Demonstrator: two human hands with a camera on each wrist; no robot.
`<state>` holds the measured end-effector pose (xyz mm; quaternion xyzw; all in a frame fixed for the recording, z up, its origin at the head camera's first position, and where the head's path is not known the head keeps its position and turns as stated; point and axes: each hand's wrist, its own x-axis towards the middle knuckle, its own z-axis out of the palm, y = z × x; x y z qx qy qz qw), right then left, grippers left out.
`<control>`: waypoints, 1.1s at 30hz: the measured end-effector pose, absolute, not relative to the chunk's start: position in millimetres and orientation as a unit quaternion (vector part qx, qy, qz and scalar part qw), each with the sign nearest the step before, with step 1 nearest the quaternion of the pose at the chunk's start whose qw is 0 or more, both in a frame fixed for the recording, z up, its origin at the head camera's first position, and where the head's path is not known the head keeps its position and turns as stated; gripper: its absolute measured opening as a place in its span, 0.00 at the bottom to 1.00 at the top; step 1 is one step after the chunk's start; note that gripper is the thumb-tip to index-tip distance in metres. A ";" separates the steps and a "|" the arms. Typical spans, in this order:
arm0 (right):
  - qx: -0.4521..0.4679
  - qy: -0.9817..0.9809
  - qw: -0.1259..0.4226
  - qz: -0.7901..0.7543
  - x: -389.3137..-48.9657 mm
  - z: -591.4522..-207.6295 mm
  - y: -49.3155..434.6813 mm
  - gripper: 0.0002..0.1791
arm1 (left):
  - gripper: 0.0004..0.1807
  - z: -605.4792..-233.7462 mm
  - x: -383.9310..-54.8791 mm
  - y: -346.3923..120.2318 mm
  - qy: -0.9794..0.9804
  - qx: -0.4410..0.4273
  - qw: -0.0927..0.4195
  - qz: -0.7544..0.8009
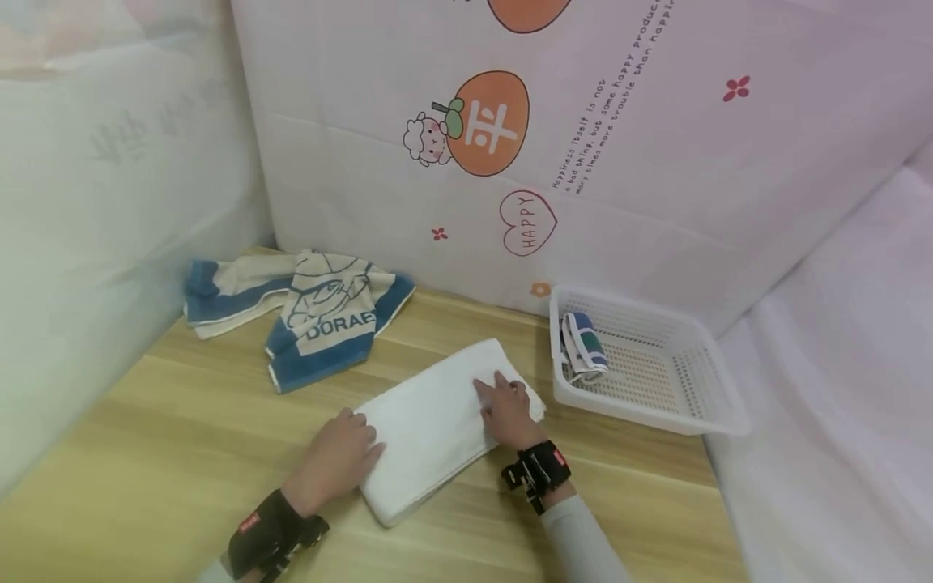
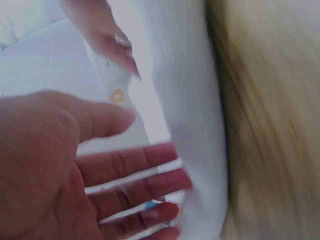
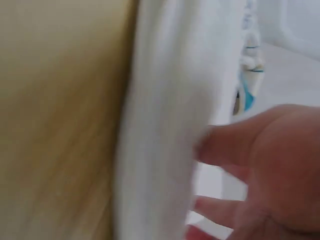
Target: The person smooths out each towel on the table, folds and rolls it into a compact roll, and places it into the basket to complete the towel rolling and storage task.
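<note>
A white folded towel (image 1: pixel 430 421) lies flat on the wooden table, slanting up to the right. My left hand (image 1: pixel 338 455) is at the towel's left end, its fingertips on that edge; the left wrist view shows these fingers (image 2: pixel 145 187) spread and nearly straight. On the towel's right part rests my right hand (image 1: pixel 505 411), fingers reaching over the top surface. In the right wrist view the thumb (image 3: pixel 225 142) touches the side of the thick fold, while the other fingers are partly hidden behind the cloth. Neither hand pinches the towel.
A blue and cream printed towel (image 1: pixel 331 312) lies crumpled at the back left. At the back right stands a white plastic basket (image 1: pixel 641 417) with a small folded striped cloth (image 1: pixel 585 348) inside. Pink printed sheeting (image 1: pixel 656 210) walls in the wooden table (image 1: pixel 182 453).
</note>
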<state>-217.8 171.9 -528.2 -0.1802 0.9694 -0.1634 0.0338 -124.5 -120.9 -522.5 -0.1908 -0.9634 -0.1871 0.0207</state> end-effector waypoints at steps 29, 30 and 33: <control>-0.238 0.929 0.095 -0.268 -202.2 -523.8 183.3 0.30 | 0.20 -535.0 -104.5 -69.5 -0.878 -0.399 0.042 -0.260; -0.240 0.931 0.091 -0.260 -199.9 -521.7 183.8 0.30 | 0.21 -535.0 -104.6 -69.7 -0.878 -0.402 0.056 -0.255; -0.248 0.934 0.084 -0.245 -185.4 -510.5 181.8 0.26 | 0.22 -532.8 -106.0 -68.8 -0.882 -0.401 0.078 -0.233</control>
